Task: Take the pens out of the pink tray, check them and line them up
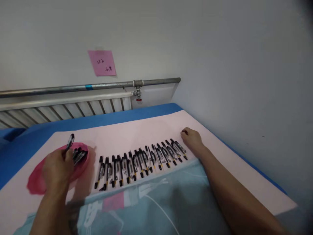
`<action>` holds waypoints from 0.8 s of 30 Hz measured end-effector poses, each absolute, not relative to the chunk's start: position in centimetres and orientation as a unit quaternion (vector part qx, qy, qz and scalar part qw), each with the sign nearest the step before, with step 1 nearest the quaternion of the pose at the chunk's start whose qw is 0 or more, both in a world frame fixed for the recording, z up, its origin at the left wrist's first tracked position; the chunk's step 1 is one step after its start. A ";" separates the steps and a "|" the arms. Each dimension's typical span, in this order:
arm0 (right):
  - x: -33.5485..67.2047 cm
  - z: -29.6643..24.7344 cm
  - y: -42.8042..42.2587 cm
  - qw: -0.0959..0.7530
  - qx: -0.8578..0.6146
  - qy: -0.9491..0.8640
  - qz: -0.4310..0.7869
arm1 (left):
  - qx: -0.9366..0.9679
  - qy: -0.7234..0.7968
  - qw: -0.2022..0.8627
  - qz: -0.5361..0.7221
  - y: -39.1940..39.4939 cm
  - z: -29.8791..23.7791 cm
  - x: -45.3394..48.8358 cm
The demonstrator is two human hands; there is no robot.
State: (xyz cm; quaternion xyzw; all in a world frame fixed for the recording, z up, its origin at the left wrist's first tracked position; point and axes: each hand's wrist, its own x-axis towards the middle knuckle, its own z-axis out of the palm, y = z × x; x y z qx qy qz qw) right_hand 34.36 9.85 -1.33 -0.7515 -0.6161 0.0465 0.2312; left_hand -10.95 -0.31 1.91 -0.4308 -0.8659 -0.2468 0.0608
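Note:
My left hand [57,166] is over the pink bowl [34,184], its fingers closed on a black pen piece [70,141] that points upward. More black pen pieces [79,156] lie inside the bowl. Across the pale pink surface runs a slanting row of black-ended pens and shorter clear-and-black pen pieces [137,163]. Just beyond the right end of this row, my right hand [192,140] rests with its fingers curled shut. What its fingers may hold is hidden.
The pale pink sheet [151,129] lies on a blue cover [137,112]. Light blue patterned cloth [156,202] is along the near edge. Behind are a radiator [85,107], a metal pipe [110,85] and a pink note [102,62]. A wall [244,98] borders the right side.

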 end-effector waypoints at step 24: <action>20.9 0.8 1.4 0.417 -0.459 -0.547 0.563 | -0.432 -0.506 -0.632 -0.397 -3.3 -0.2 8.0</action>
